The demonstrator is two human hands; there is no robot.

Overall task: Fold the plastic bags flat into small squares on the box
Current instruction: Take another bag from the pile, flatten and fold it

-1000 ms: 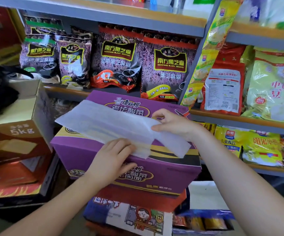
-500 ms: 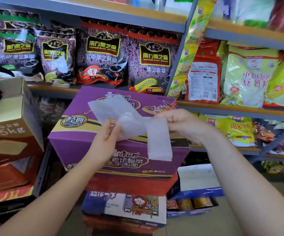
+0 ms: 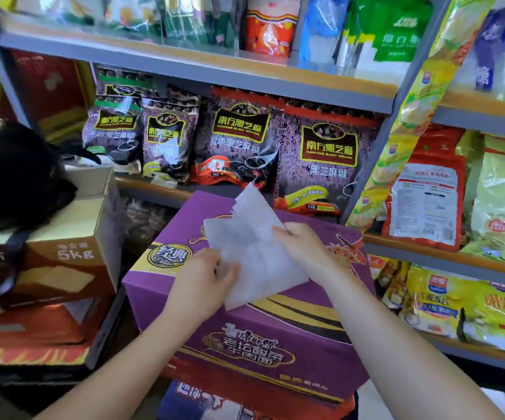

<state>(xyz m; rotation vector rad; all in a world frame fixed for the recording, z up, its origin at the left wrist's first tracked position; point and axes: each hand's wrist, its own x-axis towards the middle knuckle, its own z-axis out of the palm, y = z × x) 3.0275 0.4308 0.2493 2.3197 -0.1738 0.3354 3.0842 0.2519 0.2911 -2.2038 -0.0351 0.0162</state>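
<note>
- I see the plastic bag, partly folded, over the purple box.
- Left grip pinches its lower left edge.
- Right grip grasps its right edge; the bag spans between both.

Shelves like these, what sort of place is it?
Probably a small grocery shop: metal shelves stocked with packaged foods, such as black sesame bags, with purple boxed goods stacked below.
</note>
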